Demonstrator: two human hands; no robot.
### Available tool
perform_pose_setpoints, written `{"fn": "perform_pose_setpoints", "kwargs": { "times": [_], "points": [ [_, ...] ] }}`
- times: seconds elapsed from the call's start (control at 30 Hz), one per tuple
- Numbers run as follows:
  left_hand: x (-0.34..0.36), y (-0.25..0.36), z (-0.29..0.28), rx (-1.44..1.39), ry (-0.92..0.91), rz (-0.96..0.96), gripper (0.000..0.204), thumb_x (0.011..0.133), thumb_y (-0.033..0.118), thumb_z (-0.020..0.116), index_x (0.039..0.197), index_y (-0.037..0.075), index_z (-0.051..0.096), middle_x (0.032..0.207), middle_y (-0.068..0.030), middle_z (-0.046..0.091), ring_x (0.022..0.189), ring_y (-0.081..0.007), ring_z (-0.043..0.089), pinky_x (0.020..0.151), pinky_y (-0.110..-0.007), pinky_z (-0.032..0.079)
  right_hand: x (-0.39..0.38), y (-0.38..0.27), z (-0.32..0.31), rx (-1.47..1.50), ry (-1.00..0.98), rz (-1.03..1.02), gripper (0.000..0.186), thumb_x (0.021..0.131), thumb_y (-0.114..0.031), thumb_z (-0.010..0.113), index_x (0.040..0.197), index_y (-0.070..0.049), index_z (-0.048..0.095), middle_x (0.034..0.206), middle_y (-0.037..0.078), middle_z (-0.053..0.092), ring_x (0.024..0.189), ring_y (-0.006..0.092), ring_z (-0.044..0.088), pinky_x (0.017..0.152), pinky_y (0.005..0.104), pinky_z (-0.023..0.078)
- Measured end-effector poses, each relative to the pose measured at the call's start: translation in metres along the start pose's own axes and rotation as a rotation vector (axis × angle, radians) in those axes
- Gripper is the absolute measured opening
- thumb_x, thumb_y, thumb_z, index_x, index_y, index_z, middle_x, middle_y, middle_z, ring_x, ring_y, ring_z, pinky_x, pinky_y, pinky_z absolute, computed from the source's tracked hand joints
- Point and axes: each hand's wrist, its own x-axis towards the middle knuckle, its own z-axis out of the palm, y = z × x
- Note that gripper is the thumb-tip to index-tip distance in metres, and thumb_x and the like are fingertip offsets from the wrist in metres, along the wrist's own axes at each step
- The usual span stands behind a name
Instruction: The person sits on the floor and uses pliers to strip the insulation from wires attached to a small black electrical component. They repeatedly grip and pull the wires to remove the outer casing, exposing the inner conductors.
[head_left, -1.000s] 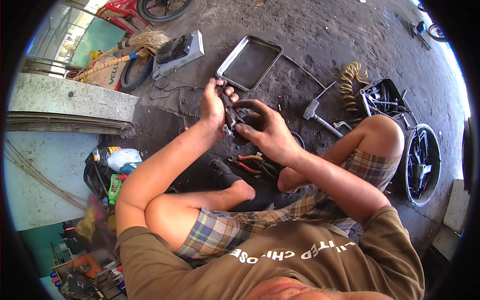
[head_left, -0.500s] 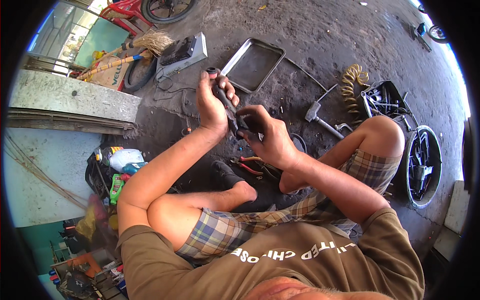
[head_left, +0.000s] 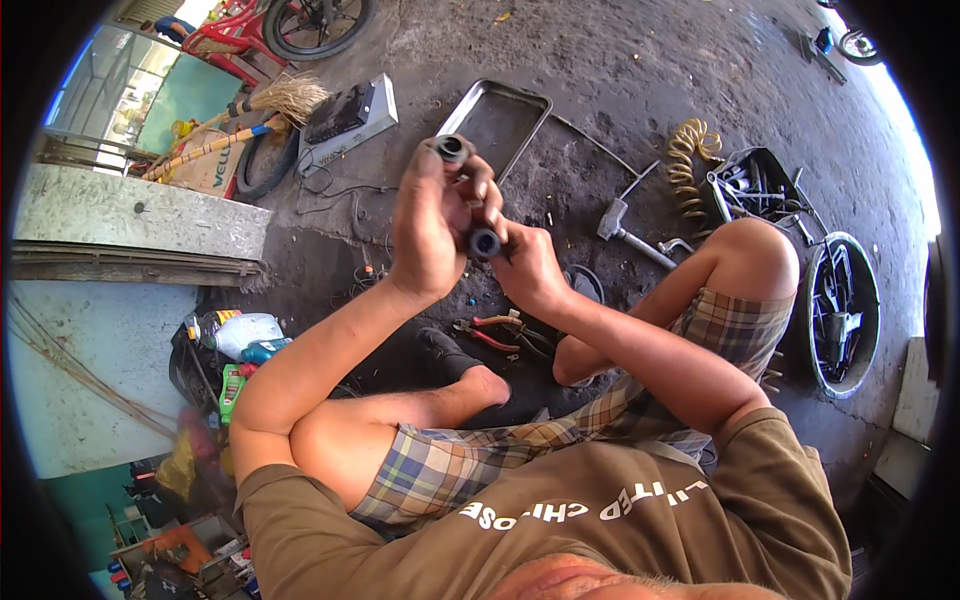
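Note:
My left hand is raised in front of me, its fingers curled around a round, hollow metal-rimmed part whose open end faces up. Just below it, my right hand grips a black tube-shaped piece with a round hole in its end. The two hands nearly touch. Fingers cover the space between the parts, so I cannot tell whether they are joined. Under my hands, red-handled pliers lie on the floor by my foot.
A metal tray lies beyond my hands. To the right are a hammer, a coiled yellow hose, a tool container and a round tub of parts. Bottles stand at left, near a broom.
The dark, long part in my hands has been turned, so round open ends now face up. My right hand has shifted slightly up beside the left. The whole view has shifted slightly.

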Motion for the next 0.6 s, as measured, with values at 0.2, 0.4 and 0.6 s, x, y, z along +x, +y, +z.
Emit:
{"fn": "perform_pose_setpoints", "kwargs": {
  "times": [0.2,0.4,0.6],
  "points": [
    [-0.005,-0.011,0.001,0.450,-0.091,0.244,0.036,0.117,0.038,0.037,0.129,0.005,0.047,0.091,-0.0062,0.057,0.073,-0.0083,0.055,0.060,-0.024,0.050,0.011,0.010,0.014,0.110,0.047,-0.169,0.017,0.081,0.013,0.059,0.093,0.003,0.063,0.080,0.025,0.066,0.071,0.0294,0.067,0.072,0.0408,0.054],
    [-0.004,-0.014,0.000,0.484,-0.011,0.213,0.038,0.117,0.040,0.038,0.128,0.005,0.046,0.088,-0.0054,0.057,0.067,-0.0075,0.054,0.058,-0.024,0.049,0.013,0.016,0.019,0.048,0.015,-0.102,0.019,0.076,0.013,0.058,0.092,0.004,0.062,0.083,0.029,0.066,0.089,0.0487,0.070,0.074,0.0469,0.055],
    [-0.004,-0.019,-0.001,0.510,0.034,0.206,0.037,0.117,0.041,0.039,0.127,0.006,0.046,0.085,-0.0041,0.056,0.061,-0.0071,0.053,0.056,-0.023,0.047,0.013,0.012,0.018,-0.017,-0.092,-0.084,0.015,0.076,0.010,0.061,0.090,0.006,0.061,0.088,0.032,0.068,0.095,0.0518,0.068,0.078,0.0524,0.056]
  ]
}}
